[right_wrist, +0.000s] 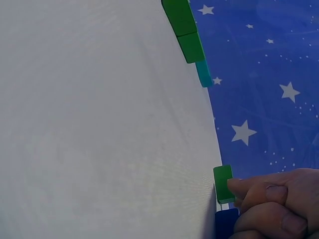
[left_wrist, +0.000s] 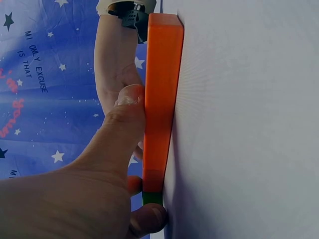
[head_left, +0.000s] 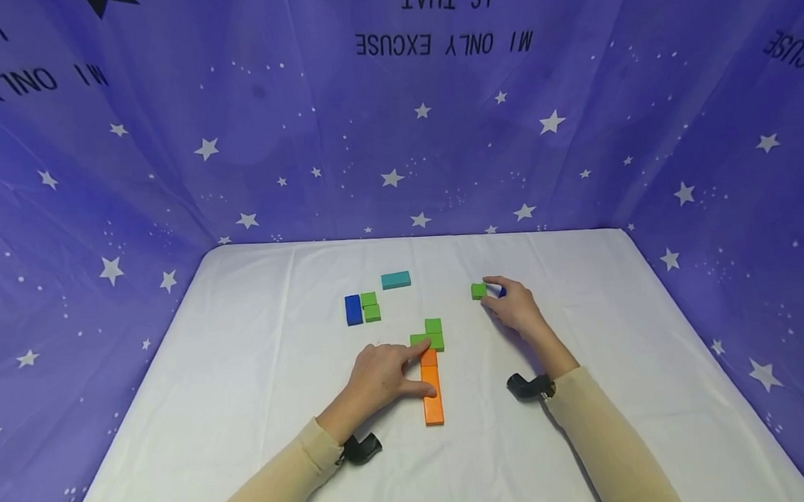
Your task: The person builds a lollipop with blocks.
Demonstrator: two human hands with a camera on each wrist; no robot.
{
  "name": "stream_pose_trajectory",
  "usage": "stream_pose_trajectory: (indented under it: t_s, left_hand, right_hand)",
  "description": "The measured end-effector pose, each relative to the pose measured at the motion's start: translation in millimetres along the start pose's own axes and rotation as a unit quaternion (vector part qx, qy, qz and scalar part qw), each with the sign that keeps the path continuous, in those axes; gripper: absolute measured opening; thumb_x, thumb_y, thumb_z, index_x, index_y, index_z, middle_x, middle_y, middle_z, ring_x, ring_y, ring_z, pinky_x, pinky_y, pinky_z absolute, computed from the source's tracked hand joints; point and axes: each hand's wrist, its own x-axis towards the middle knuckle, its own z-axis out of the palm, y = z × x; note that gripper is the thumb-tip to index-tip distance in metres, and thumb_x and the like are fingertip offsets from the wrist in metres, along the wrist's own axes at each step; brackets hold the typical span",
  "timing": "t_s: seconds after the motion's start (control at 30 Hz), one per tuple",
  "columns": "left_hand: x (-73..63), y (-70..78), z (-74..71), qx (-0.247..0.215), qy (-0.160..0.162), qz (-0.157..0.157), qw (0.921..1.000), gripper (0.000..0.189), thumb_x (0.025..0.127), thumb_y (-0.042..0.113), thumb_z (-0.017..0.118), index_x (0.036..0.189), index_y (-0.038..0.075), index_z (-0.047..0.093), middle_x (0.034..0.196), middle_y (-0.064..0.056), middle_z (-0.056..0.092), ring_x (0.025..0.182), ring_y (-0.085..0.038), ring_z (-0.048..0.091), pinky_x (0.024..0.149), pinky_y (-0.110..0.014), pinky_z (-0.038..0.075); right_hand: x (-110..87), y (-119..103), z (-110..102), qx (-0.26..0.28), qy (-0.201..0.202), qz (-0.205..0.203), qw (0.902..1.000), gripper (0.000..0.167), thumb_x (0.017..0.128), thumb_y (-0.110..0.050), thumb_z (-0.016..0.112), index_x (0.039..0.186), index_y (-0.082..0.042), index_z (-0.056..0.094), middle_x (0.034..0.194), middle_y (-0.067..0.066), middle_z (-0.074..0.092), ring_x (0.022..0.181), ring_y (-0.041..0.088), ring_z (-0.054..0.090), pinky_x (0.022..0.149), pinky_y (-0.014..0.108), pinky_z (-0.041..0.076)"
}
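Orange block (head_left: 433, 412) being touched by left hand (head_left: 378, 375), thumb and forefinger spread; green blocks (head_left: 433, 326) adjoining row's far end. Off right, single green block (head_left: 478, 292) being pinched by right hand (head_left: 517, 307); blue block (head_left: 502, 292) being partly hidden.

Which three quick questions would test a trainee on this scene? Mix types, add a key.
1. Which block lies farthest from the person?
2. True or false: the left hand has its thumb touching the long orange rectangular block.
3. In the head view, how many small green square blocks sit right beside the fully visible dark blue rectangular block?

Key:
1. The teal rectangular block.
2. True.
3. Two.
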Motion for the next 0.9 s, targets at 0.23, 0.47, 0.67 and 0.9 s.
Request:
stream_pose_trajectory:
  t_s: [0.23, 0.47, 0.67, 0.9]
  left_hand:
    - [1.1, -1.6, -1.8, 0.004, 0.011, 0.004, 0.9999, 0.092, 0.071, 0.076, 0.083, 0.150, 0.034, 0.061, 0.062, 0.010, 0.024, 0.055, -0.008, 0.025, 0.057, -0.028, 0.017]
    - [3.6, -3.5, -2.7, 0.002, 0.011, 0.001, 0.9999, 0.093, 0.070, 0.076, 0.083, 0.150, 0.035, 0.061, 0.060, 0.011, 0.026, 0.053, -0.008, 0.026, 0.056, -0.028, 0.018]
    - [3.8, -2.9, -0.1, -0.002, 0.003, -0.006, 1.0000, 0.093, 0.070, 0.077, 0.083, 0.150, 0.036, 0.061, 0.059, 0.011, 0.030, 0.053, -0.008, 0.028, 0.056, -0.028, 0.019]
    - [3.1, -1.5, 2.5, -0.003, 0.006, -0.002, 1.0000, 0.092, 0.070, 0.076, 0.083, 0.149, 0.035, 0.062, 0.058, 0.012, 0.034, 0.052, -0.007, 0.030, 0.056, -0.027, 0.019]
  right_hand:
    - [-0.8, -3.5, 1.6, -0.044, 0.026, -0.010, 0.9986, 0.047, 0.098, -0.020, 0.070, 0.143, -0.006, 0.064, 0.116, 0.028, 0.072, 0.070, 0.017, 0.067, 0.056, 0.025, 0.050]
    - [0.9, -4.8, 3.0, -0.058, 0.029, -0.017, 0.9977, 0.046, 0.098, -0.022, 0.071, 0.142, -0.007, 0.065, 0.111, 0.027, 0.073, 0.068, 0.016, 0.066, 0.056, 0.025, 0.050]
    - [-1.4, -1.7, 3.2, -0.057, 0.026, -0.017, 0.9979, 0.047, 0.098, -0.022, 0.070, 0.142, -0.008, 0.066, 0.107, 0.023, 0.074, 0.068, 0.015, 0.065, 0.057, 0.025, 0.050]
    - [-5.7, -4.5, 2.5, -0.024, 0.025, -0.033, 0.9989, 0.045, 0.095, -0.021, 0.070, 0.138, -0.010, 0.069, 0.080, 0.009, 0.074, 0.062, 0.013, 0.061, 0.053, 0.025, 0.047]
